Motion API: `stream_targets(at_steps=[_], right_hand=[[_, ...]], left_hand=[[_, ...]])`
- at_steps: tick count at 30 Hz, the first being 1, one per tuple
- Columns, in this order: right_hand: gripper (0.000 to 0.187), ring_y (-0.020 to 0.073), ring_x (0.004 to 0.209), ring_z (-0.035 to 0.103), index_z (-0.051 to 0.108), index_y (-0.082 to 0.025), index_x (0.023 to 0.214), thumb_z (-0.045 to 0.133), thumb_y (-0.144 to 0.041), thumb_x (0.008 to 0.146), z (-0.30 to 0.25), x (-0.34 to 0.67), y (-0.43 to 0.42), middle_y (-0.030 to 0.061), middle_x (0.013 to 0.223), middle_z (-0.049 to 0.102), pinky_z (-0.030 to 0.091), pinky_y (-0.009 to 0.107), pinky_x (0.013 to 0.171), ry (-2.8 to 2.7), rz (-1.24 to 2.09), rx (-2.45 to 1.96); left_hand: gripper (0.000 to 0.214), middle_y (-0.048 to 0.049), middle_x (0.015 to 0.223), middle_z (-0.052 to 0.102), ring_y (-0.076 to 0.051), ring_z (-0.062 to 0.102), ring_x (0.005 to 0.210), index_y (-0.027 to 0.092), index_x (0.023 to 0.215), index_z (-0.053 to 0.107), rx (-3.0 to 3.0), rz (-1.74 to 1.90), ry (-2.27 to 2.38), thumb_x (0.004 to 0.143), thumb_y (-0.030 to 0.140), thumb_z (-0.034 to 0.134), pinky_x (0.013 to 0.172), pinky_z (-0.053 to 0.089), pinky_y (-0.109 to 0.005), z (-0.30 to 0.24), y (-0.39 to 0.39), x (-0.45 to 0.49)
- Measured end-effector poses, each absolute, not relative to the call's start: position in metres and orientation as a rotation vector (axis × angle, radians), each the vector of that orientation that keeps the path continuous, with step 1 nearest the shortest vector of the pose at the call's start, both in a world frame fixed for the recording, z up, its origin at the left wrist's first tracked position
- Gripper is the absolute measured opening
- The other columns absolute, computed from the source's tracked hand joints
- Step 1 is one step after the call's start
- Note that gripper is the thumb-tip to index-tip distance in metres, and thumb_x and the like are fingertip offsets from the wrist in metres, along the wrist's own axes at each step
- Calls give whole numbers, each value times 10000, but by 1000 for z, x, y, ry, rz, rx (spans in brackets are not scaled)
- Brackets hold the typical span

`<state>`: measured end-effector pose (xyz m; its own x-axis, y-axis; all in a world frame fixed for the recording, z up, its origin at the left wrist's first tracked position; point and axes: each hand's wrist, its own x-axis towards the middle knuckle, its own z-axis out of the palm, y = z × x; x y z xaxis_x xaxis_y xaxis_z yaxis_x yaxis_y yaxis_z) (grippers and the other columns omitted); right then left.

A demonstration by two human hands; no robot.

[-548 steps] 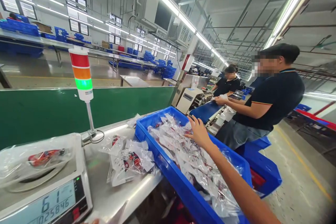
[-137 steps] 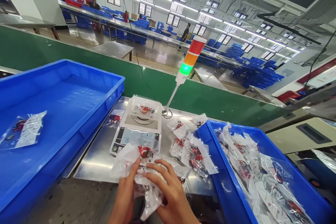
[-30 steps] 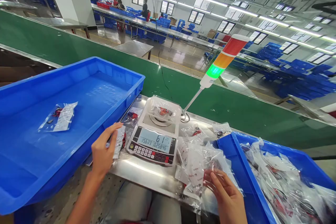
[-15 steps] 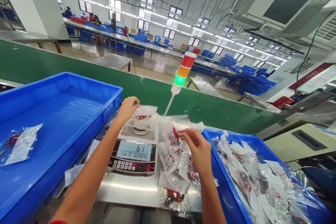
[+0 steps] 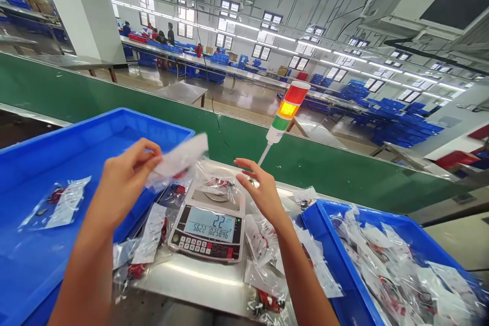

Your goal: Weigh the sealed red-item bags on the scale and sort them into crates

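Observation:
My left hand (image 5: pixel 128 178) pinches a clear plastic bag (image 5: pixel 185 157) with a white panel, held up between the left bin and the scale. Something red shows at the bag's lower edge. On the pan of the digital scale (image 5: pixel 183 244) lies another clear bag (image 5: pixel 221 184) with red and dark parts inside. My right hand (image 5: pixel 265 193) hovers just right of the pan, fingers apart and nothing visible in them. Below it, several similar bags (image 5: pixel 263 242) are heaped on the metal table beside the scale.
At left stands a large blue bin (image 5: pixel 126 132) with one bag (image 5: pixel 57 204) in it. A blue bin (image 5: pixel 324 214) full of bags is at right. More bags (image 5: pixel 151 234) lie left of the scale. Behind rises a signal lamp (image 5: pixel 288 109) lit orange, before a green partition (image 5: pixel 153 107).
My left hand has moved left, away from the pan, carrying a bag. A bag now lies on the pan, and my right hand is empty. The scale digits dropped; the lamp went from green to orange.

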<state>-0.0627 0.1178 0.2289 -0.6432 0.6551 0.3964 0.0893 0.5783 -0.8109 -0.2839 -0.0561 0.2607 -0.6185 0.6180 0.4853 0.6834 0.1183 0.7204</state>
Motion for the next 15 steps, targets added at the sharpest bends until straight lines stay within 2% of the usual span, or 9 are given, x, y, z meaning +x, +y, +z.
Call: stream_targets(at_steps=[2, 3, 4, 6, 8, 9, 11, 13, 15], right_hand=[[648, 273, 1260, 638, 611, -291, 1396, 718, -583, 828, 230, -44, 94, 80, 1386, 683, 523, 417, 1037, -2119, 1232, -533], [668, 279, 1215, 664, 630, -305, 1384, 756, -589, 792, 228, -34, 81, 68, 1334, 716, 532, 410, 1017, -2160, 1312, -557], [603, 280, 1126, 701, 693, -313, 1308, 780, -581, 774, 224, -24, 67, 52, 1226, 767, 546, 396, 978, -2200, 1375, -624], [374, 266, 945, 731, 815, -310, 1042, 799, -560, 764, 209, -6, 43, 21, 975, 815, 560, 353, 891, -2206, 1430, -864], [299, 264, 869, 719, 837, -285, 846, 806, -566, 747, 189, 8, 25, 19, 844, 803, 560, 320, 810, -2093, 1416, -1087], [315, 268, 861, 714, 836, -272, 819, 811, -574, 733, 179, 13, 18, 25, 827, 797, 560, 311, 779, -2017, 1398, -1158], [345, 264, 832, 708, 831, -254, 818, 795, -588, 738, 162, 17, 10, 30, 806, 786, 557, 303, 733, -1909, 1381, -1211], [358, 248, 785, 705, 825, -252, 819, 761, -601, 770, 153, 16, 8, 27, 790, 780, 551, 291, 694, -1880, 1395, -1186], [357, 247, 809, 719, 824, -268, 860, 752, -609, 779, 152, 13, 12, 26, 840, 796, 558, 289, 717, -1914, 1434, -1102]], left_hand=[[305, 40, 641, 683, -176, 562, 543, 255, 801, 639, -1717, -1630, -2336, 845, 542, 545, 486, 440, -257, 251, -63, -260], [302, 41, 616, 670, -176, 566, 529, 267, 770, 645, -1900, -1646, -2364, 861, 534, 538, 472, 439, -250, 244, -66, -248], [302, 38, 604, 663, -178, 581, 526, 279, 740, 649, -2068, -1654, -2396, 878, 519, 530, 480, 456, -247, 237, -69, -237], [279, 17, 643, 695, -198, 654, 575, 298, 732, 669, -2253, -1758, -2472, 877, 511, 563, 562, 532, -257, 217, -75, -219], [238, -26, 868, 778, -248, 745, 767, 318, 886, 713, -2178, -2081, -2589, 829, 544, 662, 684, 601, -302, 191, -82, -206], [337, -52, 1031, 784, -280, 758, 893, 332, 1008, 714, -2029, -2322, -2630, 783, 583, 719, 733, 621, -336, 176, -85, -201], [668, -96, 1288, 713, -337, 725, 1074, 348, 1222, 663, -1682, -2719, -2674, 657, 673, 809, 796, 637, -409, 146, -92, -193], [798, -122, 1303, 706, -371, 706, 1115, 314, 1247, 683, -1505, -2801, -2764, 581, 728, 828, 866, 626, -471, 120, -98, -186], [723, -135, 1156, 766, -382, 722, 1063, 252, 1115, 768, -1504, -2624, -2919, 587, 745, 802, 917, 607, -499, 103, -104, -183]])
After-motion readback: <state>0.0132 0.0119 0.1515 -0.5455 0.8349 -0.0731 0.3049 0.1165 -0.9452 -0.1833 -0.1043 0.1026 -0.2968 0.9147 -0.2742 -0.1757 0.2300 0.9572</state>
